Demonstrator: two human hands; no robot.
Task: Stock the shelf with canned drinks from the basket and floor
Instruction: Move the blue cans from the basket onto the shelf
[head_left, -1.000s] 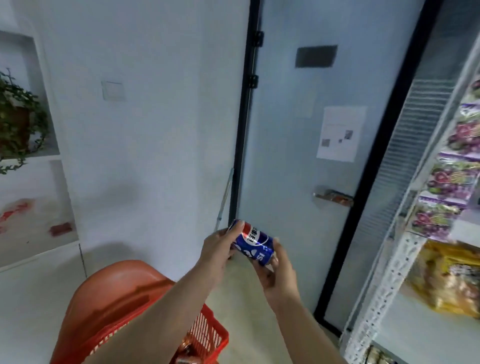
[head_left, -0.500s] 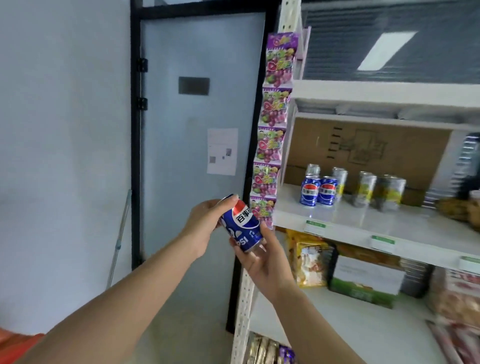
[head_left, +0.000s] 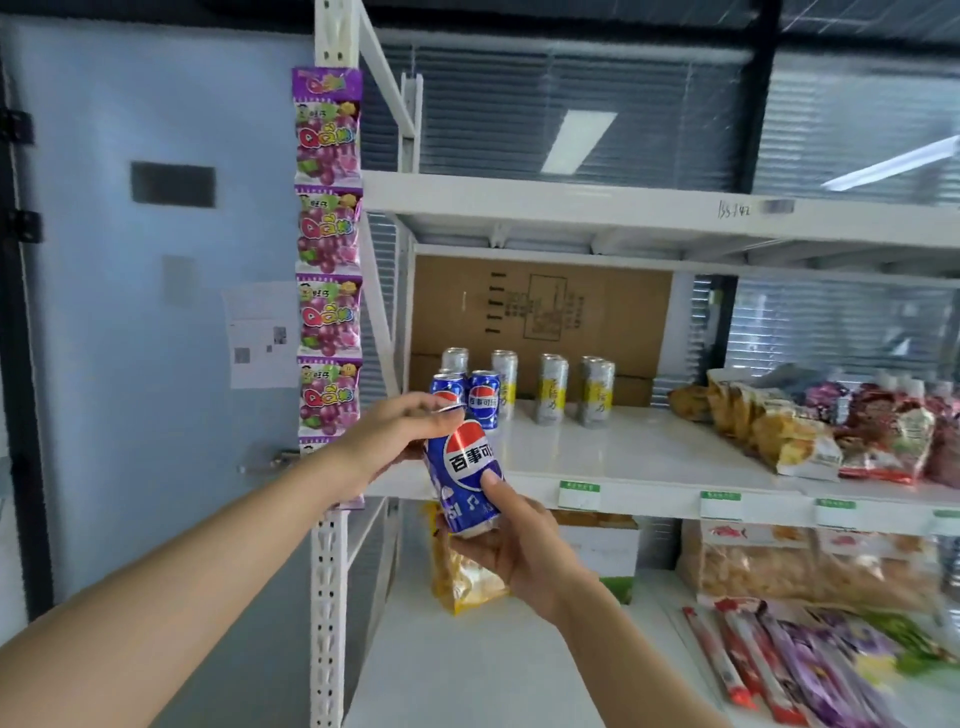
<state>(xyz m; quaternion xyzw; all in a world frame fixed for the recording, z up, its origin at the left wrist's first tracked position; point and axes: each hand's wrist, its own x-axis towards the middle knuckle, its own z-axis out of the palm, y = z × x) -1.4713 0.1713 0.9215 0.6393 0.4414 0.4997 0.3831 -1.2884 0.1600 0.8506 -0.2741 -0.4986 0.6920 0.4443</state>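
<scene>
Clasping a glossy cylindrical blue can (head_left: 466, 475), both hands' grip.

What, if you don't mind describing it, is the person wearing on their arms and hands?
Nothing shows: the left hand and right hand are bare, with no gloves, rings, watch or bracelets visible. Both forearms are uncovered up to the frame's edge, so no sleeve is in view.

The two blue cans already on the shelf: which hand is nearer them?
Left. The left hand grips the held can's top, just in front of the two blue cans. The right hand cups its base, lower, below the shelf edge.
</scene>
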